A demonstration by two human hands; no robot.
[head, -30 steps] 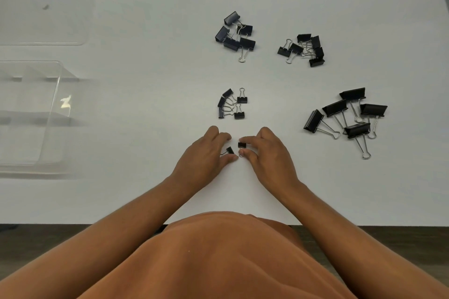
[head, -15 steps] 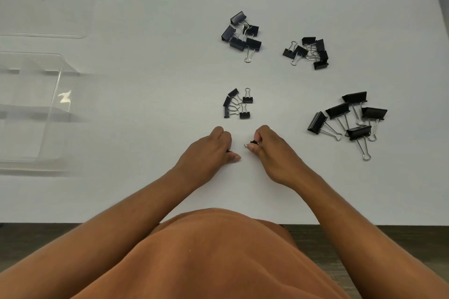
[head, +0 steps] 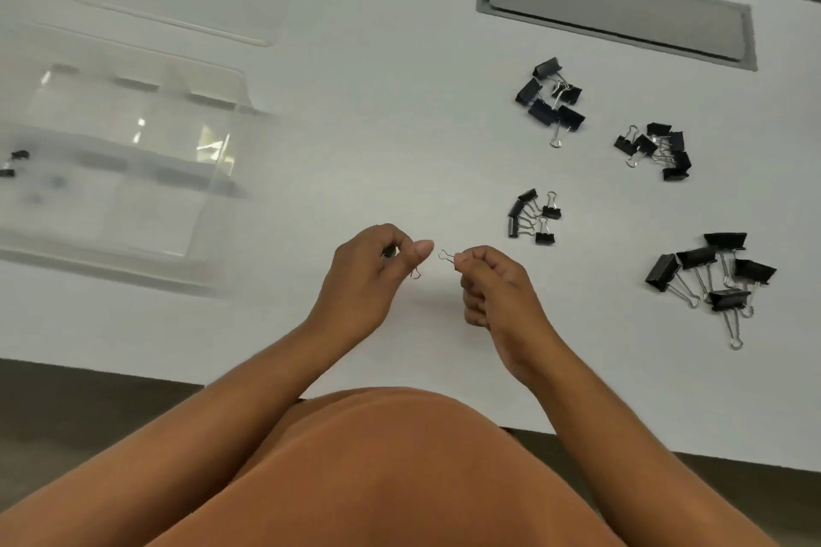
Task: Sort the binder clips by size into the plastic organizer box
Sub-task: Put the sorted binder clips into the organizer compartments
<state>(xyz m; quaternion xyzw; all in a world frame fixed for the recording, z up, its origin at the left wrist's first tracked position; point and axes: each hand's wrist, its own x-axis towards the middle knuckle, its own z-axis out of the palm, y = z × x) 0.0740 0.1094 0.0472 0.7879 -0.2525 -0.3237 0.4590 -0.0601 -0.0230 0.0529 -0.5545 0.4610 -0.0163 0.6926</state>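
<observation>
Binder clips, tiny ones, are in both your hands: your left hand (head: 371, 275) has its fingers curled round one, a wire loop (head: 416, 274) poking out below the thumb, and your right hand (head: 491, 284) pinches another, its wire handle (head: 445, 256) sticking out toward the left. Four sorted heaps lie on the white table (head: 400, 124) to your right: small clips (head: 533, 218) nearest, medium clips (head: 552, 100) and (head: 656, 151) beyond, large clips (head: 713, 275) far right. The clear plastic organizer box (head: 133, 164) sits well left, two dark clips (head: 12, 163) blurred at its far edge.
</observation>
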